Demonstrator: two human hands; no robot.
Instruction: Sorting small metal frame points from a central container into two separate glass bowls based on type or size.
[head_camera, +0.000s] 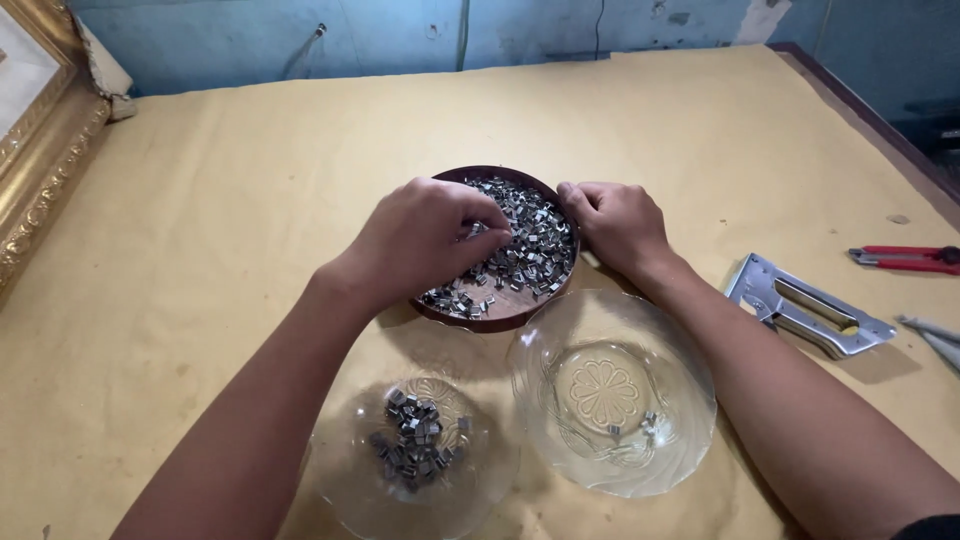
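A brown round dish (500, 310) heaped with small metal clips (525, 245) sits mid-table. The left hand (425, 240) curls its fingers down into the heap, pinching at clips; whether any are caught is hidden. The right hand (615, 225) grips the dish rim, steadying it. Picking goes best with few clips pinched at once. Nearer the person, two glass bowls: the left bowl (340, 490) holds several clips, the right bowl (690, 400) a few. A staple gun (805, 305) lies well apart.
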